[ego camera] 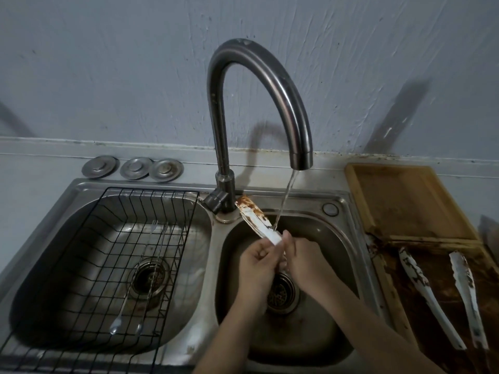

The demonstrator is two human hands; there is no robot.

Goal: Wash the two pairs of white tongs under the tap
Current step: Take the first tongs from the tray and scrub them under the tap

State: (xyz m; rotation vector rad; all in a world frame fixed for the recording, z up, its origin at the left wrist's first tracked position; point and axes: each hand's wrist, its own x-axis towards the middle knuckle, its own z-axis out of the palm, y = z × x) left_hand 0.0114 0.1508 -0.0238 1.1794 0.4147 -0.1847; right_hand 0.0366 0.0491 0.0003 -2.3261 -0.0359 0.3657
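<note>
Lower end of held tongs hidden inside left hand and right hand; can't tell if arms pressed together. Right fingers partly behind left hand. Drain part covered by left wrist. Both forearms cut by bottom edge. Wire rack cut at bottom-left. Second tongs: hinge end not visible. Object at right edge cropped, unidentifiable.
</note>
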